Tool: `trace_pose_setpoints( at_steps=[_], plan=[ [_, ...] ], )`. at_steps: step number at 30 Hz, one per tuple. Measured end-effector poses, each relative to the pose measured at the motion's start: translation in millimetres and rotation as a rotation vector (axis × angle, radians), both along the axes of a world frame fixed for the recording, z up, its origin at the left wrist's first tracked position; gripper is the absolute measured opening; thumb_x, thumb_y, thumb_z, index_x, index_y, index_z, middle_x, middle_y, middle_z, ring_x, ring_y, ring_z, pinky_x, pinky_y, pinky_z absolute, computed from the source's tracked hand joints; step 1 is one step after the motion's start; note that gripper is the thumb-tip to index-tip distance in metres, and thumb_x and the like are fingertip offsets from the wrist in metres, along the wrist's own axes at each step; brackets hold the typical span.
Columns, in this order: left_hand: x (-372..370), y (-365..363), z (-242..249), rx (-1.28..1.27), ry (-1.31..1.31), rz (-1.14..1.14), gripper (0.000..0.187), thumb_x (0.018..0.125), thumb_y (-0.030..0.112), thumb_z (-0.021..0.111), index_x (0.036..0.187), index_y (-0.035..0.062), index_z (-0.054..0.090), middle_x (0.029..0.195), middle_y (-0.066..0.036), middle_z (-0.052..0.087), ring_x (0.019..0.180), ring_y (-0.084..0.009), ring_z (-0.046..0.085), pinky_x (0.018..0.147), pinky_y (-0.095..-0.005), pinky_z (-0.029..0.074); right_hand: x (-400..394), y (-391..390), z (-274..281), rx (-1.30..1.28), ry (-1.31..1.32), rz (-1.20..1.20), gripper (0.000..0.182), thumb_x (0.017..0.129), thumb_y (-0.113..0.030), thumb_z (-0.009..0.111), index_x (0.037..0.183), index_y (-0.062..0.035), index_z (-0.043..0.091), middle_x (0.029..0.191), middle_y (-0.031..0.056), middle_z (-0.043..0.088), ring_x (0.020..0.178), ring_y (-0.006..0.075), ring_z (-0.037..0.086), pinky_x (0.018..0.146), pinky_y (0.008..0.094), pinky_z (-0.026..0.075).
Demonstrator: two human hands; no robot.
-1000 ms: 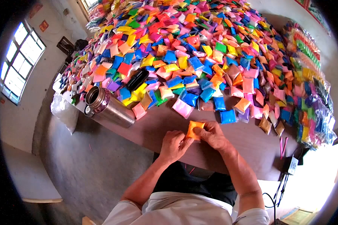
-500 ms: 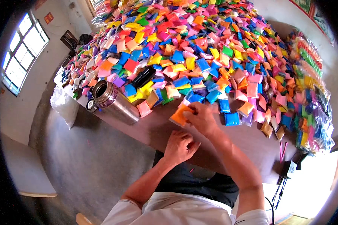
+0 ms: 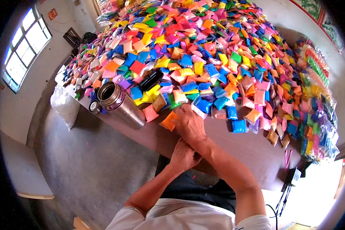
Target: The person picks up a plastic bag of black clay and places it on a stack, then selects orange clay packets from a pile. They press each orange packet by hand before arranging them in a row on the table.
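Observation:
My right hand (image 3: 190,122) is closed at the table's near edge, its fingers bent at the right side of an orange packet (image 3: 167,121). Part of that packet is hidden by the hand. Just below, my left hand (image 3: 183,155) is curled, tucked against the underside of my right wrist. Its fingertips are hidden, so I cannot see whether anything is in them. Close by lie a salmon-pink packet (image 3: 150,113), a blue packet (image 3: 203,105) and another blue packet (image 3: 239,126).
A large heap of colourful packets (image 3: 195,50) covers much of the brown table (image 3: 226,147). An uncapped steel thermos (image 3: 126,111) stands left, near a black lid-like object (image 3: 151,79). Clear bags of packets (image 3: 320,115) are stacked right. A small white box with cables (image 3: 295,177) sits at the right edge.
My right hand and the orange packet have moved left. My left hand has come up under my right wrist. The view has shifted slightly.

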State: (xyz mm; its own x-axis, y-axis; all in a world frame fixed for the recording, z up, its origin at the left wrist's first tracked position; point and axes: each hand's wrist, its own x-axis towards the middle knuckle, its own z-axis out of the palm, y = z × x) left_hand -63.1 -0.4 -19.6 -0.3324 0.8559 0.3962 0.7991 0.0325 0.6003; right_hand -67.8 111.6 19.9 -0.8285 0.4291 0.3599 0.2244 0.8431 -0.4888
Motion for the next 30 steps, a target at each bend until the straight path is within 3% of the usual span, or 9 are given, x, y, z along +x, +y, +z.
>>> trace_pose_setpoints(
  at_steps=[3,11,13,16,18,21,24,26,30],
  plan=[
    [1.9,0.3,5.4,-0.078,-0.039,-0.015,0.036,0.073,0.025,0.074,0.101,0.0027,0.066,0.097,-0.018,0.067,0.094,-0.0408,0.062,0.086,-0.0492,0.048,-4.2,15.4,-34.5,0.047,0.09,0.275,0.021,0.078,-0.015,0.068,0.096,-0.0059,0.063,0.098,0.0115,0.06,0.092,0.032,0.063,0.077,0.0393,0.054],
    [2.9,5.6,17.0,0.061,-0.042,-0.037,0.022,0.075,0.019,0.073,0.088,0.0038,0.067,0.087,-0.016,0.067,0.084,-0.0381,0.063,0.079,-0.0469,0.048,-21.6,22.9,-36.5,0.149,0.172,0.392,0.008,0.077,-0.012,0.061,0.084,-0.0079,0.063,0.09,0.0132,0.062,0.088,0.0295,0.063,0.076,0.0376,0.054],
    [4.3,5.4,13.8,0.094,-0.038,-0.028,0.014,0.075,0.015,0.072,0.082,0.0041,0.067,0.08,-0.014,0.066,0.078,-0.0362,0.063,0.076,-0.0458,0.047,-17.5,19.7,-37.2,-0.004,0.225,0.298,0.007,0.077,-0.011,0.063,0.08,-0.0067,0.059,0.088,0.0129,0.057,0.078,0.0337,0.059,0.068,0.041,0.052],
    [5.1,5.2,5.6,0.076,0.057,0.032,0.014,0.077,0.017,0.072,0.074,0.0066,0.063,0.078,-0.012,0.063,0.078,-0.0314,0.061,0.075,-0.0431,0.045,4.0,43.9,-6.2,0.117,0.271,-0.004,0.005,0.078,-0.006,0.061,0.082,-0.0054,0.06,0.084,0.0151,0.059,0.082,0.0355,0.062,0.067,0.0431,0.051],
    [6.1,4.9,9.6,0.067,0.055,0.038,0.018,0.078,0.018,0.072,0.071,0.0055,0.061,0.078,-0.011,0.062,0.076,-0.0311,0.061,0.073,-0.0431,0.045,18.4,77.7,7.0,0.091,0.376,-0.342,0.01,0.08,-0.01,0.066,0.089,-0.0053,0.064,0.096,0.0159,0.066,0.085,0.0358,0.065,0.071,0.045,0.052],
    [5.1,5.9,7.6,0.07,0.032,0.027,0.021,0.08,0.018,0.073,0.07,0.0038,0.06,0.077,-0.01,0.062,0.073,-0.0319,0.06,0.069,-0.0433,0.045,44.9,125.0,20.0,0.143,0.309,-0.714,0.034,0.078,-0.024,0.074,0.103,-0.0054,0.058,0.089,0.0167,0.067,0.087,0.0366,0.066,0.073,0.0467,0.052],
    [4.8,6.6,6.2,0.075,0.036,0.026,0.023,0.08,0.017,0.073,0.068,0.0039,0.059,0.076,-0.01,0.062,0.071,-0.0314,0.06,0.067,-0.0421,0.045,58.2,149.1,19.0,0.012,0.213,-0.775,0.044,0.08,-0.031,0.074,0.116,-0.0109,0.06,0.101,0.0174,0.069,0.093,0.0369,0.066,0.075,0.0465,0.051],
    [5.7,6.8,7.0,0.086,0.051,0.028,0.023,0.08,0.018,0.073,0.068,0.0038,0.058,0.076,-0.01,0.062,0.071,-0.0314,0.059,0.067,-0.0416,0.045,60.1,154.0,22.1,-0.174,-0.105,-0.802,0.058,0.08,-0.041,0.072,0.13,-0.0158,0.056,0.105,0.0164,0.069,0.096,0.0362,0.066,0.078,0.0471,0.051],
    [4.6,6.0,6.8,0.068,0.058,0.02,0.023,0.081,0.018,0.072,0.068,0.0042,0.059,0.077,-0.009,0.061,0.072,-0.0297,0.06,0.07,-0.0413,0.044,58.5,162.1,8.5,-0.258,-0.025,-0.786,0.062,0.08,-0.043,0.07,0.135,-0.0203,0.053,0.101,0.0158,0.07,0.094,0.0358,0.067,0.08,0.0449,0.052]
  ],
)
